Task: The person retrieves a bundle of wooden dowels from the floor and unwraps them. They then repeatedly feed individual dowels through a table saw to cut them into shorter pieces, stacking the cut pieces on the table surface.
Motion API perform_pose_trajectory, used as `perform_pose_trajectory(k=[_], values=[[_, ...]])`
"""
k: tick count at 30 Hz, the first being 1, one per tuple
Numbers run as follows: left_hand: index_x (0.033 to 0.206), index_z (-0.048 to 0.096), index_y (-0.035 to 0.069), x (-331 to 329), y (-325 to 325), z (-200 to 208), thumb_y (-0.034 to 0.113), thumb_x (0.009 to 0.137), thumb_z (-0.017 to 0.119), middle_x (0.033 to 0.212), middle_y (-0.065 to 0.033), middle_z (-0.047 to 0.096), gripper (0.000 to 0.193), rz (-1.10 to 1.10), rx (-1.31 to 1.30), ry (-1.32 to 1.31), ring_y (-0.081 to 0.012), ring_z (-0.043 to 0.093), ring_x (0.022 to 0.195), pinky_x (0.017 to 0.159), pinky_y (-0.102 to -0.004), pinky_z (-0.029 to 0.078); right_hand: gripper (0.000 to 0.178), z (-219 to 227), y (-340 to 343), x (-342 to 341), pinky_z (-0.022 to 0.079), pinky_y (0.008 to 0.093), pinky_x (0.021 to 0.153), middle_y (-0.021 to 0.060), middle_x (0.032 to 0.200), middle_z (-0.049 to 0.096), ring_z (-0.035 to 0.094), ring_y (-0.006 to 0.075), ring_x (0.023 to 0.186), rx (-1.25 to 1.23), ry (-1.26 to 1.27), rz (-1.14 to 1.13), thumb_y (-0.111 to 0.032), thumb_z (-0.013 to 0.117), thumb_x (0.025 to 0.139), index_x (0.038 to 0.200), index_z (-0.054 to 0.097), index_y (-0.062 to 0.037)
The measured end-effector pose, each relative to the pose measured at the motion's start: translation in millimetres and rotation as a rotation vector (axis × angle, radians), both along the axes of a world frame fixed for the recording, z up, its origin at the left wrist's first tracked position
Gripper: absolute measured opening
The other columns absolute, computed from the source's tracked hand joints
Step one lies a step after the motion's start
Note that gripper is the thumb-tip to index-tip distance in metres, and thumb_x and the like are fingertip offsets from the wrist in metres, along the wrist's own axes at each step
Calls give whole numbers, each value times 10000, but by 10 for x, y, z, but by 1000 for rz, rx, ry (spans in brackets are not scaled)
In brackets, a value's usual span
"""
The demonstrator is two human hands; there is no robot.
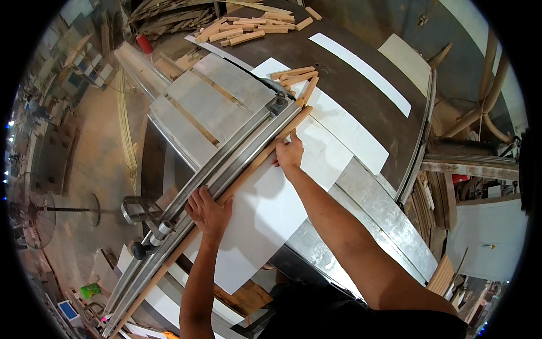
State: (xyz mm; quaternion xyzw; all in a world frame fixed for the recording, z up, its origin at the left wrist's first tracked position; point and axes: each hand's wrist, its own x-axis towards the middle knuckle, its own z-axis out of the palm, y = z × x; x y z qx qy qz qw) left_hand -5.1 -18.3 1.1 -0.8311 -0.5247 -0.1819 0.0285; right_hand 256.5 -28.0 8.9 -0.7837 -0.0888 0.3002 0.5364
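Observation:
A long wooden strip (250,170) lies along the metal fence (228,176), running diagonally from lower left to the upper middle. My left hand (209,213) is closed around the strip, its fingers reaching over toward the fence and its thumb on the near side. Farther up, my right hand (289,152) grips the same strip, with some fingertips hidden beneath the hand. A white panel (265,209) lies flat under and beside both hands. Several short wooden pieces (297,78) rest near the strip's far end, on white sheet material.
Cut wooden blocks (248,29) are heaped on the dark tabletop (361,96) at the back. A narrow white strip (361,70) lies there too. Left of the fence sits a slotted metal sliding table (212,104). A clamp knob (140,250) sticks out near my left arm; a fan (38,209) stands far left.

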Motion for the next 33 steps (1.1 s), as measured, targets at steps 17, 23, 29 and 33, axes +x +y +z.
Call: perform_pose_trajectory(k=[17,23,29,33], values=[[1258,512,29,31,-14,18,454,660,890,1183,-141,543,826,47,-47,48,-340,497,1146,1025,-491,357,672,-68,2,32,504,360,352,156,707,695,628,252,412,31,-7,17,-190,615,965,1549,337,-7],[1259,513,33,13,-8,-3,458,652,892,1174,-138,544,833,23,-17,26,-339,501,1144,1021,-496,360,664,-72,15,32,498,357,350,146,690,681,629,241,416,23,-3,20,-171,613,972,1548,331,1],[1254,523,19,20,4,-12,421,620,910,1193,-154,542,844,62,-61,-1,-356,495,1182,1060,-507,358,688,-62,44,13,507,350,363,154,718,696,626,234,421,5,-10,28,-174,597,980,1574,295,-2],[1261,516,20,18,13,9,424,626,909,1195,-155,541,850,64,-88,4,-357,492,1181,1060,-505,351,693,-69,56,6,502,349,364,160,702,686,622,229,418,12,6,20,-185,601,976,1572,301,3]])
